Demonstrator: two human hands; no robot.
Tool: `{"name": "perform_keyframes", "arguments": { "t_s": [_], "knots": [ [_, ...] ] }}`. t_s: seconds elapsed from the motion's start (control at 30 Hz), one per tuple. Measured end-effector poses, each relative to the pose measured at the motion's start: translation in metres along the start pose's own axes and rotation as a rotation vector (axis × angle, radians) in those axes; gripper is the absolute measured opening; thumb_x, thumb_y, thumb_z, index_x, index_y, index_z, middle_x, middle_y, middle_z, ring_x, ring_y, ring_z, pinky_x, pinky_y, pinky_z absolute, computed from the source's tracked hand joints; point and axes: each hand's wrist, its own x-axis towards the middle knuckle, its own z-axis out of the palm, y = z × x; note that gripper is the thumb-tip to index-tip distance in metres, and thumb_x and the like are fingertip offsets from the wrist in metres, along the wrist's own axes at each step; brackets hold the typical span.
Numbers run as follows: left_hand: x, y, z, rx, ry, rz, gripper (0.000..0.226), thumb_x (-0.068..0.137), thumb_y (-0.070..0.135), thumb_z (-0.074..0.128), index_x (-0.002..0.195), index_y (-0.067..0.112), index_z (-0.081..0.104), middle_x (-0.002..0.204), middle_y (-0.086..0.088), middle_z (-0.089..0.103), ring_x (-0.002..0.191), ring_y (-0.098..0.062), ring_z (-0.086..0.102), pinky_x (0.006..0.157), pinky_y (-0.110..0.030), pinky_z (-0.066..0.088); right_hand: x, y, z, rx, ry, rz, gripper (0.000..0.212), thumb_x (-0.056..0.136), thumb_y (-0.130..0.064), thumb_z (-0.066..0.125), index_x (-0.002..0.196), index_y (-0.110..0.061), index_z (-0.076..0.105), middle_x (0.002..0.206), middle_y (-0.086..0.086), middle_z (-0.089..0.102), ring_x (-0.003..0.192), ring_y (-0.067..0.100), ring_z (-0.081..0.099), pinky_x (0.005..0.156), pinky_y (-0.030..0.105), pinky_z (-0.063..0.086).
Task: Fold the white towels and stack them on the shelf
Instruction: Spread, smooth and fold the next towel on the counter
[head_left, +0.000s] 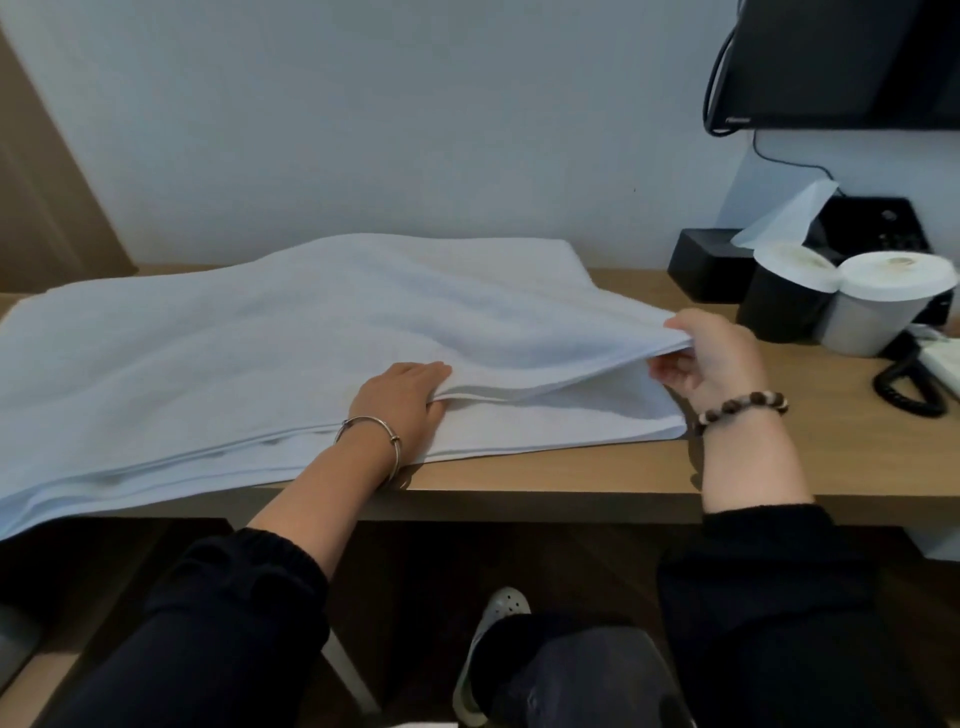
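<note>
A large white towel (270, 343) lies spread in layers over the wooden desk (597, 483), its left part hanging past the front edge. My left hand (402, 397) grips the near edge of the upper layers, fingers tucked under them. My right hand (719, 358) pinches the right corner of those upper layers and holds it lifted off the bottom layer, which stays flat on the desk.
Two lidded paper cups (836, 301) stand at the right, in front of a black tissue box (706, 260). A corded phone (930, 374) lies at the far right. A black monitor (841, 62) hangs on the wall. A chair edge and my foot show below the desk.
</note>
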Motion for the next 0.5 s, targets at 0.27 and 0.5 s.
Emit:
{"name": "perform_keyframes", "arguments": {
  "t_s": [0.27,0.5],
  "knots": [
    [-0.004,-0.001,-0.018,-0.174,0.128,-0.073,0.041,0.088,0.003,0.047,0.124,0.018,0.060,0.119,-0.013,0.061,0.113,-0.032,0.053,0.088,-0.035,0.039,0.000,0.053,-0.007,-0.764,0.164,-0.212,0.021,0.083,-0.016,0.053,0.073,0.001,0.061,0.068,0.011,0.054,0.061,0.023,0.049,0.057,0.033,0.042],
    [-0.035,0.009,-0.053,0.076,0.293,0.396,0.025,0.060,-0.002,0.046,0.076,0.000,0.065,0.074,-0.016,0.062,0.068,-0.036,0.058,0.060,-0.042,0.047,0.001,0.054,-0.011,-0.740,0.162,-0.244,0.024,0.086,-0.018,0.053,0.067,-0.004,0.058,0.064,0.008,0.047,0.057,0.021,0.044,0.056,0.033,0.039]
  ]
}}
